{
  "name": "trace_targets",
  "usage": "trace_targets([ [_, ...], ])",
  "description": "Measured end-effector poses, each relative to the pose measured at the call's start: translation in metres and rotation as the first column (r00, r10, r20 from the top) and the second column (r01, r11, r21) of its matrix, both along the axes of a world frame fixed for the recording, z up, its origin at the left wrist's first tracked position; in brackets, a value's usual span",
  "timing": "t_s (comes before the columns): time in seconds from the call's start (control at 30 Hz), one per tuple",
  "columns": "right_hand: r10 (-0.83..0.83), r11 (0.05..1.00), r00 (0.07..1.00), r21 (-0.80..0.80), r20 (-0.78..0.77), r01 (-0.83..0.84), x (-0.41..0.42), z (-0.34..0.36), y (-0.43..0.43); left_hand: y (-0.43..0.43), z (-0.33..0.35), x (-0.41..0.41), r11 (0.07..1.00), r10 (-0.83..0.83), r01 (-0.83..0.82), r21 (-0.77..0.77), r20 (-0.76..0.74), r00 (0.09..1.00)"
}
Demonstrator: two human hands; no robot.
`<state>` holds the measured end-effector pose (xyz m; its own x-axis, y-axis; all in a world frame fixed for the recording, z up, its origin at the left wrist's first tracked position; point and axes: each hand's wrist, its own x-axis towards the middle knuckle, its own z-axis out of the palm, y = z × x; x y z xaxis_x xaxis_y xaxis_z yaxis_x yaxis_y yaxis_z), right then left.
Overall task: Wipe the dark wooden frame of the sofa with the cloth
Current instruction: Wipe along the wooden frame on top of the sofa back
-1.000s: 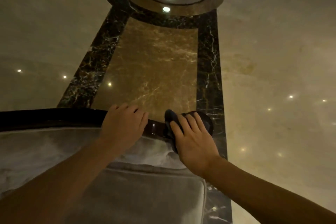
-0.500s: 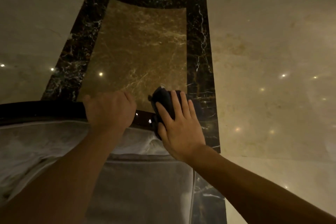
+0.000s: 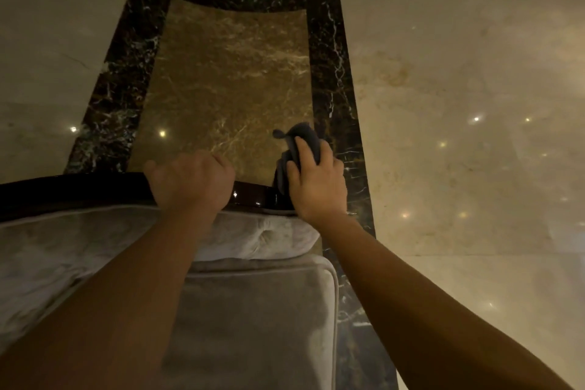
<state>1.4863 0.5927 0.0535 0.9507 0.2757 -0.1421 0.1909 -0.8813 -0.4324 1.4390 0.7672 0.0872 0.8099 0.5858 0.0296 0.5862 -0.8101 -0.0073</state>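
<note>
R hand (image 3: 316, 182) clutches cloth (image 3: 300, 139), hiding frame (image 3: 63, 191) end; L hand (image 3: 190, 182) grips frame.

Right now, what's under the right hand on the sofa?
A dark cloth bunched under the right hand, at the end of the dark wooden frame. The frame beneath cloth and palm is covered.

Two bare forearms reach in from the near edge, one at the left and one at the right, and no sleeve shows on either as far as the picture goes. The left hand (image 3: 190, 180) and the right hand (image 3: 318, 182) wear no gloves. No ring, watch or band can be made out on the fingers or wrists in the dim, warm light. The arms are smooth and unmarked.
</note>
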Motion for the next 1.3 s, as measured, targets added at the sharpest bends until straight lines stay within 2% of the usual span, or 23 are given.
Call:
trace_targets([
  [0.13,-0.201,0.944,0.980,0.269,0.003,0.192,-0.029,-0.010,-0.009,0.000,0.001,0.002,1.000,0.010,-0.010,0.011,-0.039,0.999],
  [0.23,-0.394,0.779,0.914,0.493,-0.094,0.386,-0.055,-0.014,0.010,-0.001,0.003,0.001,1.000,0.014,-0.015,-0.007,-0.045,0.999],
  [0.3,-0.497,0.669,0.849,0.546,-0.177,0.505,-0.055,-0.013,0.028,-0.001,0.006,0.001,1.000,0.020,-0.020,-0.006,-0.030,0.999],
  [0.33,-0.516,0.682,0.842,0.521,-0.154,0.513,-0.053,-0.012,0.032,-0.002,0.005,0.000,1.000,0.018,-0.018,-0.013,-0.033,0.999],
  [0.4,-0.439,0.806,0.897,0.420,-0.046,0.416,-0.054,-0.016,0.027,-0.003,0.005,0.000,1.000,0.021,-0.022,-0.014,-0.030,0.999],
  [0.47,-0.283,0.908,0.959,0.322,-0.004,0.269,-0.050,-0.017,0.014,-0.002,0.006,0.001,1.000,0.014,-0.015,-0.021,-0.050,0.999],
  [0.57,-0.075,0.969,0.997,0.237,0.007,0.071,-0.021,-0.009,-0.013,-0.002,0.006,0.000,1.000,-0.002,0.001,-0.006,-0.053,0.999],
  [0.6,0.015,0.971,0.999,0.239,-0.032,-0.007,-0.001,-0.005,-0.020,-0.003,0.006,0.000,1.000,0.000,0.000,0.001,-0.043,0.999],
  [0.63,0.109,0.959,0.985,0.275,-0.135,-0.068,0.022,0.001,-0.025,-0.003,0.005,0.000,1.000,-0.002,0.002,0.000,-0.040,0.999],
  [0.73,0.278,0.900,0.806,0.434,-0.523,-0.030,0.069,0.017,-0.023,-0.002,0.000,0.000,1.000,-0.004,0.005,0.013,-0.027,1.000],
  [0.77,0.281,0.889,0.762,0.458,-0.583,0.022,0.075,0.016,-0.020,-0.002,-0.001,0.000,1.000,-0.005,0.005,0.013,-0.019,1.000],
  [0.83,0.265,0.869,0.779,0.491,-0.567,0.062,0.078,0.009,-0.016,0.000,-0.002,0.002,1.000,0.000,0.000,0.008,-0.001,1.000],
  [0.9,0.190,0.867,0.886,0.495,-0.423,0.051,0.065,0.002,-0.015,0.000,-0.002,0.001,1.000,-0.007,0.007,0.008,0.028,1.000],
  [0.97,0.038,0.870,0.984,0.490,-0.173,0.052,0.036,-0.010,-0.024,-0.002,-0.003,-0.001,1.000,-0.017,0.016,0.018,0.068,0.998],
  [1.03,-0.123,0.837,0.992,0.535,-0.019,0.113,-0.007,-0.022,-0.030,-0.003,-0.003,-0.001,0.999,-0.025,0.022,0.025,0.106,0.994],
  [1.13,-0.267,0.777,0.961,0.572,-0.077,0.262,-0.057,-0.037,-0.013,-0.003,-0.002,-0.001,0.999,-0.019,0.014,0.039,0.125,0.992],
  [1.23,-0.447,0.739,0.888,0.515,-0.108,0.434,-0.070,-0.037,0.020,-0.002,-0.002,0.001,0.999,-0.015,0.009,0.047,0.126,0.992],
  [1.3,-0.504,0.736,0.859,0.475,-0.092,0.483,-0.069,-0.035,0.031,-0.002,-0.005,0.001,0.998,-0.011,0.004,0.056,0.125,0.992],
])
